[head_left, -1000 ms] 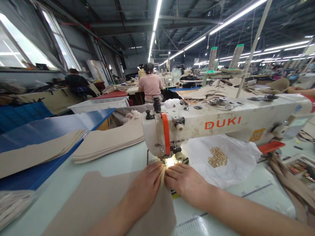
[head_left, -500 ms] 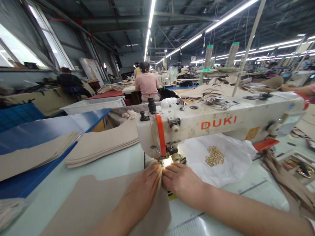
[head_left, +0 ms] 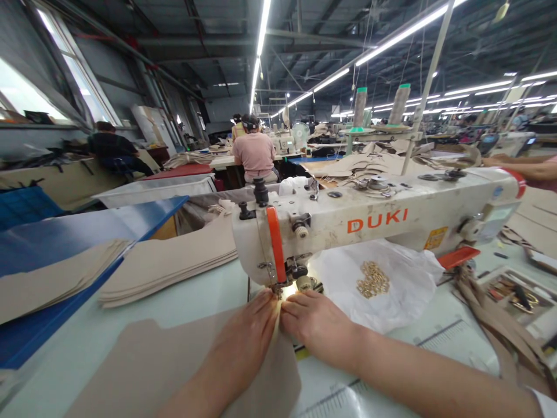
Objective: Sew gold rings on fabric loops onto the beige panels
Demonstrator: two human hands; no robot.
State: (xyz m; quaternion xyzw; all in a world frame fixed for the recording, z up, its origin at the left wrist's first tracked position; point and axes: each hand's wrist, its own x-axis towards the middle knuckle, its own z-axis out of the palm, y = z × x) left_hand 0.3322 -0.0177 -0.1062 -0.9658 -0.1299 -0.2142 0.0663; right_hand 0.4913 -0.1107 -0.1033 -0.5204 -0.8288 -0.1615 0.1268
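Note:
A beige fabric-like panel [head_left: 169,354] lies under my forearm, its upper right edge reaching the presser foot [head_left: 278,290] of a white sewing machine [head_left: 324,223]. Close to the left of the needle, my left hand [head_left: 250,325] presses and grips the panel's edge, fingers held together. My right hand [head_left: 319,322] is closed on that edge from the other side, its fingers curled just right of the foot. The machine's lamp lights the gap between both hands. My fingertips partly hide the edge, and the stitching cannot be made out.
Stacked beige panels [head_left: 174,261] lie left of the machine, with others on a blue board [head_left: 152,212]. Gold metal rings [head_left: 373,280] rest on white plastic [head_left: 404,296] behind my right hand. A parts tray [head_left: 517,296] and beige strips [head_left: 487,313] are at right. Co-workers sit beyond.
The view has shifted slightly, so the machine and panels appear a little farther left. Both hands keep their place at the presser foot, with the panel between them.

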